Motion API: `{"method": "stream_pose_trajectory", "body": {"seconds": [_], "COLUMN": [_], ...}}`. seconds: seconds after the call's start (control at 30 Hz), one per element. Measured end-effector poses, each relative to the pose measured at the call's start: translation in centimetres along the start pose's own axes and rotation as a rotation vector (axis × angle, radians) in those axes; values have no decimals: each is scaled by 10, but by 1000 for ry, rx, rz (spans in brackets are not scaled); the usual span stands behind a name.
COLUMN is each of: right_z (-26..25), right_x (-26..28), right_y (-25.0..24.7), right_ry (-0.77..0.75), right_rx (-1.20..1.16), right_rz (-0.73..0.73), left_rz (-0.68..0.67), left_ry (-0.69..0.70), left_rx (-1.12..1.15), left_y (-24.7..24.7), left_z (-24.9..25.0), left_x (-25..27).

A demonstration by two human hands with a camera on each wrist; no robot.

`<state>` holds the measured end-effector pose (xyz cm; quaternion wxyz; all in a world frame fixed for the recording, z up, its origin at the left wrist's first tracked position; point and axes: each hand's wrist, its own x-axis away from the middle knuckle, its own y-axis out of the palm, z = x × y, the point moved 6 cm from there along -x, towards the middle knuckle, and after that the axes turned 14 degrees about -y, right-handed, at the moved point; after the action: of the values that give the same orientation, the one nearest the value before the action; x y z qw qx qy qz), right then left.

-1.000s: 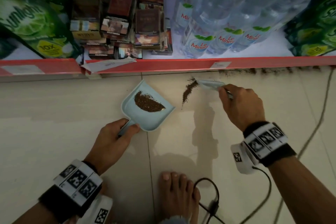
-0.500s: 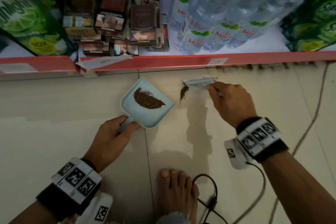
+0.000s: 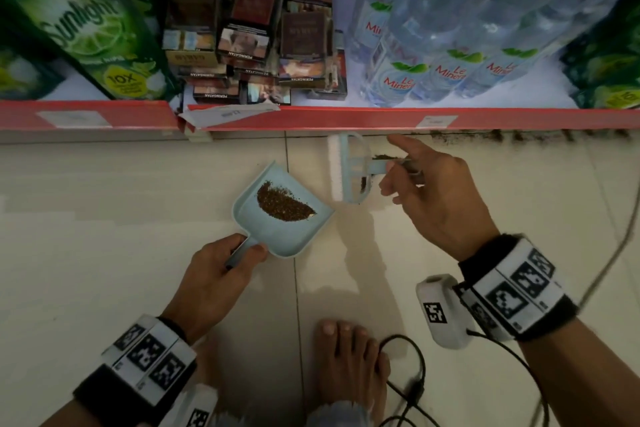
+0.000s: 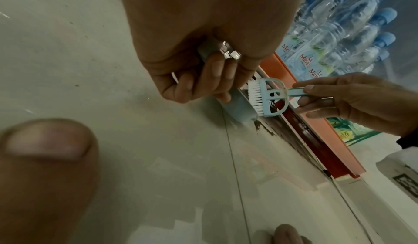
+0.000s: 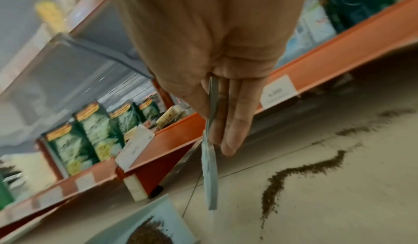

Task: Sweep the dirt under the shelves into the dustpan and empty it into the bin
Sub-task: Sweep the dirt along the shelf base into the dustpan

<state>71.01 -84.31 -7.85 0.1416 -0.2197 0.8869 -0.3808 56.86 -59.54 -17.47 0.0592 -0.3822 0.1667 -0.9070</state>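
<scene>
A light blue dustpan [image 3: 304, 232] lies on the tiled floor and holds a brown dirt pile [image 3: 282, 204]. My left hand [image 3: 246, 246] grips the dustpan's handle [image 3: 240, 253]. To its right my right hand [image 3: 389, 166] pinches the handle of a small blue brush [image 3: 356, 163]. The brush's white bristles [image 3: 335, 166] face left, just right of the pan's mouth. In the right wrist view a curved line of dirt [image 5: 303, 170] lies on the floor right of the brush [image 5: 210, 176]. More dirt [image 3: 519, 136] runs along the base of the shelf.
The red shelf edge [image 3: 311, 118] crosses above the floor, with a loose price label [image 3: 228, 114]. It carries cigarette packs [image 3: 249, 45], water bottles [image 3: 433, 45] and green soap pouches [image 3: 90, 31]. My bare foot [image 3: 349, 367] and a black cable [image 3: 412, 388] are near.
The brush swept the dirt streak leftward from the shelf base toward the dustpan. It has turned so the bristles face the pan. The left hand and dustpan stayed put.
</scene>
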Motion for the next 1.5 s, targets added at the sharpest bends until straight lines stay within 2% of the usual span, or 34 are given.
{"method": "stream_pose_trajectory", "body": {"seconds": [0.17, 0.33, 0.5, 0.67, 0.8, 0.87, 0.97, 1.07, 1.23, 1.3, 1.4, 1.5], "right_z": [-26, -44, -37, -28, 3, 9, -2, -25, -63, -68, -54, -21], "right_x": [-11, -30, -63, -69, -39, -23, -17, -37, -74, -83, -82, -62], "right_y": [5, 34, 79, 83, 49, 21, 6, 29, 101, 116, 110, 77], "right_ry": [-135, -316, -306, -270, -119, -71, -91, -178, -305, -323, -299, -222], "right_rx": [264, 461, 728, 793, 811, 849, 831, 727, 720, 724, 716, 775], "right_rz": [-64, -202, -342, -377, -537, -527, -454, -403, -411, -415, -432, -532], "left_rz": [32, 61, 80, 83, 75, 73, 52, 34, 53, 66, 73, 45], "left_ry": [-11, -17, -37, -59, -61, -58, -52, -59, -48, -47, -72, -117], "left_rx": [53, 87, 80, 66, 55, 52, 57, 63, 25, 36, 44, 55], "left_y": [-12, -21, -26, -26, -23, -22, -19, -16, -21, -24, -28, -32], "left_z": [-11, -18, -21, -23, -17, -14, -12, -12, -15, -17, -20, -17], "left_x": [10, 16, 18, 16, 14, 14, 14, 14, 18, 19, 17, 17]}}
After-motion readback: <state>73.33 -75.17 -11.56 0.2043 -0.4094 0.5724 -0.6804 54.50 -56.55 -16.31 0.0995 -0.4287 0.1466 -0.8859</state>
